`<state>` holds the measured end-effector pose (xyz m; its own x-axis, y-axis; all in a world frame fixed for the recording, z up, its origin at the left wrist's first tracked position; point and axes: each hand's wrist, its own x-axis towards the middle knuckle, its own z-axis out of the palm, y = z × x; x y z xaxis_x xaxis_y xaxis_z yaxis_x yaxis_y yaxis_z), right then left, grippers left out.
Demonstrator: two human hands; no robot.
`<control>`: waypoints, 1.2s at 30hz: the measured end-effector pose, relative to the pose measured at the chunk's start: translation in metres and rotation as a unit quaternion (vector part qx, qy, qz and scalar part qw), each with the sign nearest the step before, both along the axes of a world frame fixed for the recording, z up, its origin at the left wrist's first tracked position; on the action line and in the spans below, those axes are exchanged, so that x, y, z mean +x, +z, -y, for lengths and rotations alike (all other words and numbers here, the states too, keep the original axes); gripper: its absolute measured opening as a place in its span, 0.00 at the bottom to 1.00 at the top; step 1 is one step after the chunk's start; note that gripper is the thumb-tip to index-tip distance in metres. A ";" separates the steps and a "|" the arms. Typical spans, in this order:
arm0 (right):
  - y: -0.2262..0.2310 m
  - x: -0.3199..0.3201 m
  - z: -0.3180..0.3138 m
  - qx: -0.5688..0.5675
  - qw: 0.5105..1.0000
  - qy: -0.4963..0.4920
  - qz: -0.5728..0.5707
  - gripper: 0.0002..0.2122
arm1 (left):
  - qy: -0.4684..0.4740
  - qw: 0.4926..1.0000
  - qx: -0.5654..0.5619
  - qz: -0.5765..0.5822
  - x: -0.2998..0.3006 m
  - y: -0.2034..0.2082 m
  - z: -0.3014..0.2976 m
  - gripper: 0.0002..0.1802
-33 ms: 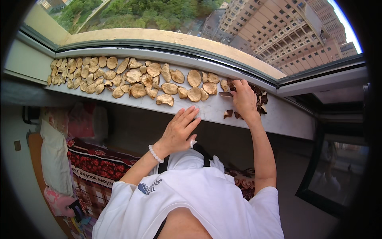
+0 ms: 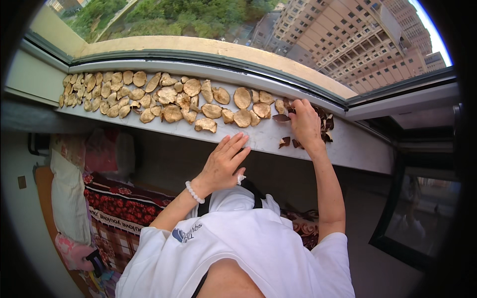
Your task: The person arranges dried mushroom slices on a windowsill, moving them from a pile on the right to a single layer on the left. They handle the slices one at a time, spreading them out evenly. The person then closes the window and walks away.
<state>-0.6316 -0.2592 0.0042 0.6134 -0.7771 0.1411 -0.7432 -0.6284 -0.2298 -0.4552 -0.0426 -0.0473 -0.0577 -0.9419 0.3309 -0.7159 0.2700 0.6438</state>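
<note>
Markings: the white shirt [image 2: 238, 243] carries dark lettering [image 2: 195, 230] beside a blue emblem [image 2: 178, 235]. The red patterned blanket [image 2: 130, 204], below the left part of the windowsill [image 2: 266, 139], carries a pale band [image 2: 118, 222] with dark letters.

Work surface: pale dried slices [image 2: 242, 98] lie on the windowsill in uneven rows, from its left end to right of its middle. They are small and closely set at the left end, larger and more loosely spaced toward the right.

Right hand [image 2: 306, 124]: positioned over the right part of the windowsill, thumb and fingers drawn narrow. A dark brown piece [image 2: 281, 118] lies at the thumb; whether it is gripped or only touched cannot be told. More dark pieces [image 2: 327, 124] lie just right of this hand. Two loose fragments [image 2: 284, 142] lie nearer the front edge.

Left hand [image 2: 222, 161]: palm down, fingers extended, thumb spread. Its fingertips overlap the windowsill's front edge, below the slices; contact cannot be confirmed.
</note>
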 end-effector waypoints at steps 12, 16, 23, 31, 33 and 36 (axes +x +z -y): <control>-0.001 -0.018 -0.016 -0.118 0.989 0.087 0.004 0.06 | -0.006 1.000 0.011 -0.005 0.000 -0.002 0.000 0.35; 0.011 -0.011 -0.013 -0.095 0.991 0.072 0.057 0.08 | -0.004 1.000 0.009 -0.001 0.001 -0.001 -0.001 0.36; -0.004 0.006 -0.037 -0.035 0.997 0.068 0.007 0.08 | -0.008 1.000 0.014 0.001 0.001 0.003 -0.001 0.34; -0.007 0.014 -0.023 0.026 0.992 0.025 0.119 0.02 | -0.007 1.000 0.015 0.001 0.000 0.001 -0.001 0.34; -0.013 0.019 -0.019 0.039 0.989 0.029 0.140 0.02 | -0.009 1.000 0.008 0.005 0.001 0.000 -0.001 0.36; -0.014 0.023 -0.023 -0.072 0.989 0.041 0.122 0.03 | -0.012 1.000 0.009 -0.003 0.002 0.000 -0.002 0.35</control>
<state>-0.6089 -0.2357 -0.0095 0.6076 -0.6872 0.3982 -0.6213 -0.7236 -0.3008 -0.4531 -0.0410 -0.0469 -0.0774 -0.9459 0.3151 -0.7055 0.2753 0.6530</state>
